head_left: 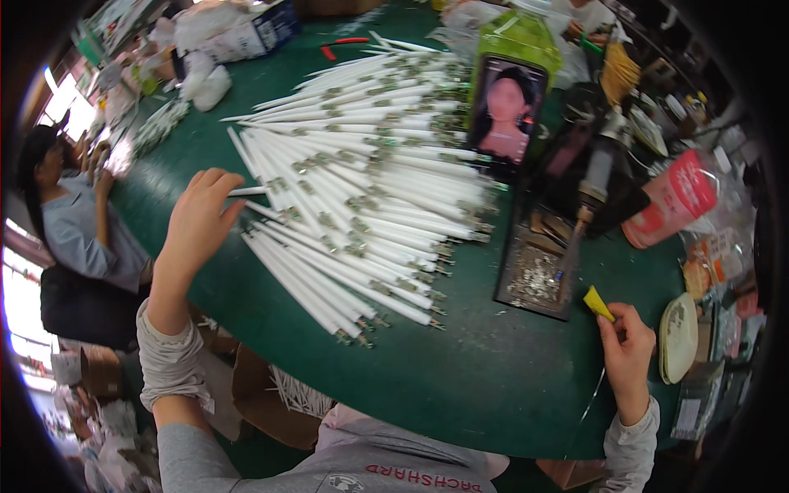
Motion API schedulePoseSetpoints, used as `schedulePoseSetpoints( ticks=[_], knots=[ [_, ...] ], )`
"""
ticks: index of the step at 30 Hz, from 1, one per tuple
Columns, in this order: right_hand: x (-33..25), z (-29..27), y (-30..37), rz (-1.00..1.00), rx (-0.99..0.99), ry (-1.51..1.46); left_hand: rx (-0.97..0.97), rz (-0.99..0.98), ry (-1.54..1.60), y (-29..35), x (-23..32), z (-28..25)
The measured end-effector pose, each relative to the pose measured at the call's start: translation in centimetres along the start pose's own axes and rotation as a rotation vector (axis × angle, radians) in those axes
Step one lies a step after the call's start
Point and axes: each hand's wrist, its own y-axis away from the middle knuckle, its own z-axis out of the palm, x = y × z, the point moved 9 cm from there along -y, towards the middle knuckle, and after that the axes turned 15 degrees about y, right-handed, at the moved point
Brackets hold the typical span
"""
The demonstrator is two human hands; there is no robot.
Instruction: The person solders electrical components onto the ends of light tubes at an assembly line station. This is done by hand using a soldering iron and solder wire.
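Observation:
Many slim white tapered sticks lie fanned out in a heap on the green table, with small metal and green electronic ends mostly towards the right. At the heap's left edge, my left hand has its thumb and fingers closed about the tip of one white stick. My right hand, near the table's right front, pinches a small yellow cone-shaped piece. A thin silvery wire runs down from below this hand. Left of it, a soldering iron points down over a dark tray with silvery scraps.
A phone leans on a green liquid jug behind the tray. A pink cup stands at the right. Red-handled pliers lie at the back. Another person sits at the left. A cardboard box is below the front edge.

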Motion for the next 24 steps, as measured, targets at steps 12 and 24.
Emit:
schedulePoseSetpoints(
  ticks=[12, 24],
  knots=[
    [-13.5, -5.3, -1.8, -0.633, 0.25, 0.124, -0.252, -0.005, 0.237, -2.9, -0.6, 3.8],
    [-11.4, -1.3, -3.3, -0.443, 0.022, -0.014, -0.079, 0.226, -0.255, -2.6, 3.6, 1.4]
  ],
)
